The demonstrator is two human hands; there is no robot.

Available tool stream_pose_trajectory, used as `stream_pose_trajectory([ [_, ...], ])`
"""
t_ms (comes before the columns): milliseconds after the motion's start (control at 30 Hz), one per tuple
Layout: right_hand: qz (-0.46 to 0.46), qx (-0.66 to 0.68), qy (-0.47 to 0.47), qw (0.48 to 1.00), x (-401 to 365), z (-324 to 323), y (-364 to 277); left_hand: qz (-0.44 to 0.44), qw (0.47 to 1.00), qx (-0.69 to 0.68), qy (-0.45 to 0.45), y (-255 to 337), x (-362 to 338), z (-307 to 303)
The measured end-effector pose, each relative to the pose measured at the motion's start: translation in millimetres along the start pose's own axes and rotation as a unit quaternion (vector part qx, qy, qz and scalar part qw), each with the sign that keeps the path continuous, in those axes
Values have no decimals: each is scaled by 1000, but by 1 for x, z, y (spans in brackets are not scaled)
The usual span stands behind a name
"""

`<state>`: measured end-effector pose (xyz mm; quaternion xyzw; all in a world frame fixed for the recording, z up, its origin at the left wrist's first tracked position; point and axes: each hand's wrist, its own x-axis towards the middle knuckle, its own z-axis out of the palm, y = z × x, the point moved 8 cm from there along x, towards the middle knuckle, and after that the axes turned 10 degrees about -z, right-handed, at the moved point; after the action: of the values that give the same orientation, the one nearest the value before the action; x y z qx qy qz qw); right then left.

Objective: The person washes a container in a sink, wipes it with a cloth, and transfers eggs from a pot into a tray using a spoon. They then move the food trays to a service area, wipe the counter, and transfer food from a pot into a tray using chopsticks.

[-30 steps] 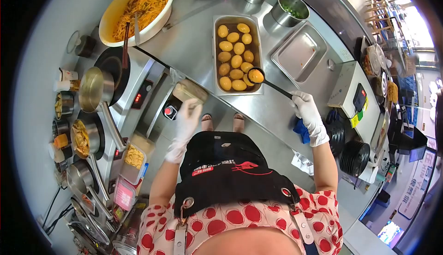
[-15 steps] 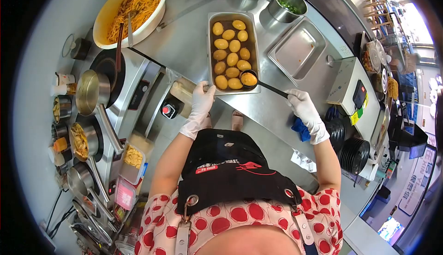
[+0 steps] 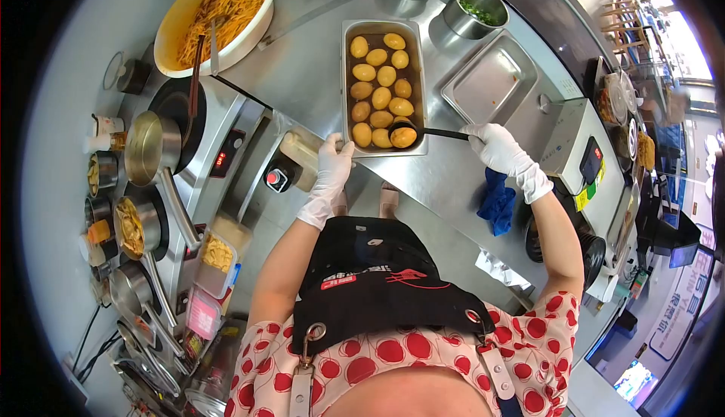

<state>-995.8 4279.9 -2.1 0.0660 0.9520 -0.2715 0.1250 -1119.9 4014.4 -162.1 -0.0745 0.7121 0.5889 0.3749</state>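
A rectangular metal tray (image 3: 422,85) holds several brown and yellowish eggs in dark liquid. My left hand (image 3: 332,168), in a white glove, grips the tray's near left corner. In my gloved right hand (image 3: 502,153) is the handle of a black ladle (image 3: 447,134). The ladle's bowl is at the tray's near right corner with one egg (image 3: 403,137) in or against it; the bowl is mostly hidden by that egg.
An empty metal tray (image 3: 489,77) lies to the right, below a steel pot of chopped greens (image 3: 477,11). A white basin of orange shreds (image 3: 260,24) stands upper left. Pots (image 3: 153,149) line the left side. A blue cloth (image 3: 496,202) lies near my right forearm.
My right hand has moved slightly up and right, its elbow outward. The ladle's bowl has shifted a little left and its handle lies flatter. More of the blue cloth shows.
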Motion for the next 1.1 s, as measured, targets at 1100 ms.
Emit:
stream_pose_trajectory([
  [1100, -169, -405, 89, 894, -45, 63, -43, 8, 1000, 6, -12, 1, 3, -1],
])
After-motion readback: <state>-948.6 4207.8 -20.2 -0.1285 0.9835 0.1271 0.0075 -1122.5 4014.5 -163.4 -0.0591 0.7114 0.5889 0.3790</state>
